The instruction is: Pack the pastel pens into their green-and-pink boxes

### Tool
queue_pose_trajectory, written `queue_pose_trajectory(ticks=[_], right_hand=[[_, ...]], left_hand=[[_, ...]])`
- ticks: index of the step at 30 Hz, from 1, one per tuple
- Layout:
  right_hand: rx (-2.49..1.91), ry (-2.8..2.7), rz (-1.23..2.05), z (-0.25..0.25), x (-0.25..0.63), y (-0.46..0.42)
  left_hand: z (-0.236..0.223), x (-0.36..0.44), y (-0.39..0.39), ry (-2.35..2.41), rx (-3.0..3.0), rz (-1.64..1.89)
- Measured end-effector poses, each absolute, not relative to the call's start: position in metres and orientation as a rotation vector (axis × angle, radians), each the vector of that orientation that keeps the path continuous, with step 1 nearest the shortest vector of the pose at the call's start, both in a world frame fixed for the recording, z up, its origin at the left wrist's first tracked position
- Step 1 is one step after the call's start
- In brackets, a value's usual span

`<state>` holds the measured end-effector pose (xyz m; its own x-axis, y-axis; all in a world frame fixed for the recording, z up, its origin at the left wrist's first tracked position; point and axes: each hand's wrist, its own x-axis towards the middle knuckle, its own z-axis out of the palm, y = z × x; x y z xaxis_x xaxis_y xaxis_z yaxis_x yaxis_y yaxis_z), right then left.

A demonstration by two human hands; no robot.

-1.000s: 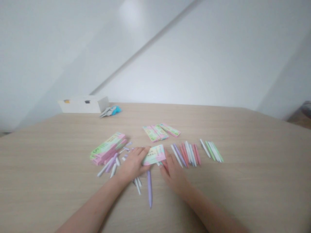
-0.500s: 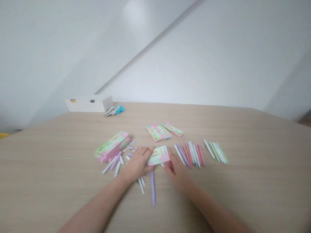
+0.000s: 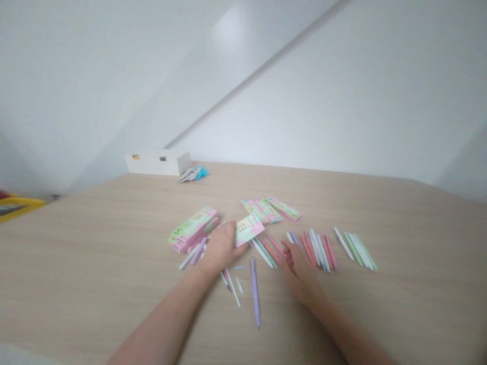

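My left hand [image 3: 219, 247] is closed around the left end of a small pastel printed box [image 3: 249, 229], held tilted over the table. Below its right end lie white, green and pink pens [image 3: 265, 252], partly hidden by the box. My right hand [image 3: 300, 274] rests just right of them with curled fingers; whether a pen is in them is hidden. One purple pen [image 3: 255, 294] lies alone between my forearms. Under and beside my left hand are loose white and purple pens [image 3: 232, 286] and small pieces.
Similar boxes are piled [image 3: 195, 229] on the left, and more lie flat [image 3: 262, 210] behind my hands. Pens lie in a row [image 3: 319, 249] at right, with a green and white group [image 3: 359, 249] beyond. Farther back are a white box [image 3: 158, 163] and a grey-blue item [image 3: 194, 174].
My right hand has moved away from the box's right end, toward the pen row. Left hand keeps the box, now more tilted. White, green and pink pens show beside it. The view has shifted left.
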<state>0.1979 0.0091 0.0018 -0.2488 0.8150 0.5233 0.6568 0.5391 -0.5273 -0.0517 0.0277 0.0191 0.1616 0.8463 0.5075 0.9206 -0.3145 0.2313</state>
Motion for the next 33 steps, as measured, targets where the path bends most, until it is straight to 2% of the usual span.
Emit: queue_pose_trajectory(ticks=[7, 11, 24, 33], right_hand=[[-1.047, -2.241, 0.241, 0.015, 0.166, 0.011], [-0.996, -2.386, 0.179, 0.022, 0.134, 0.031], [-1.526, -2.227, -0.009, 0.015, 0.109, 0.137], [-1.695, -2.214, -0.122, 0.01, 0.099, 0.151]], left_hand=[[0.035, -0.073, 0.035, -1.859, -1.971, -1.177], [0.039, -0.08, 0.036, -1.907, -1.897, -1.223], [0.035, -0.051, 0.023, -2.093, -2.045, -0.613], [0.034, -0.051, 0.018, -2.197, -1.918, -0.449]])
